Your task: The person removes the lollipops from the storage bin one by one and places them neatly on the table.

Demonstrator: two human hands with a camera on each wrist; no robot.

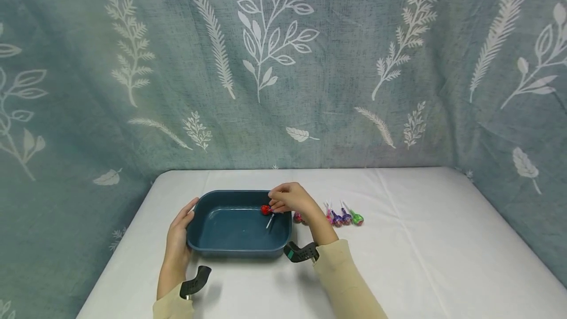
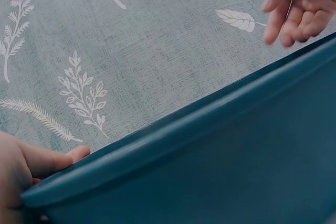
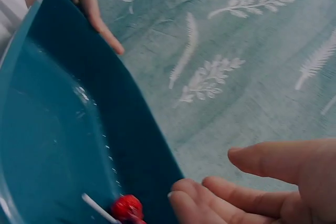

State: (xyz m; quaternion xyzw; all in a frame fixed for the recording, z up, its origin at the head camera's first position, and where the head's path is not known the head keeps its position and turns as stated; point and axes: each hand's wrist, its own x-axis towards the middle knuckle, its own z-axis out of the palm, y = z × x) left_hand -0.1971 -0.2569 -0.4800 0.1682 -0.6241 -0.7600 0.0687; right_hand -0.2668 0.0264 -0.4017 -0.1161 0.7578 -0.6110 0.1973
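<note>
A dark teal rectangular box (image 1: 239,250) stands on the white-covered table. My left hand (image 1: 178,233) rests against its left end, fingers stretched along the outer wall; part of that hand is hidden in the left wrist view. Over the box's right end is my right hand (image 1: 290,198). In the right wrist view, its thumb and fingers (image 3: 239,198) are spread apart, with nothing visible between them. Below them, inside the box, lies a red-wrapped lollipop (image 3: 126,206). A white stick (image 3: 97,206) lies beside its head.
Just right of the box, several lollipops lie in a row on the table, among them a green one (image 1: 357,219) and a purple one (image 1: 346,217). The right forearm partly covers the row. A teal leaf-patterned curtain (image 1: 336,112) hangs behind the table (image 1: 425,260).
</note>
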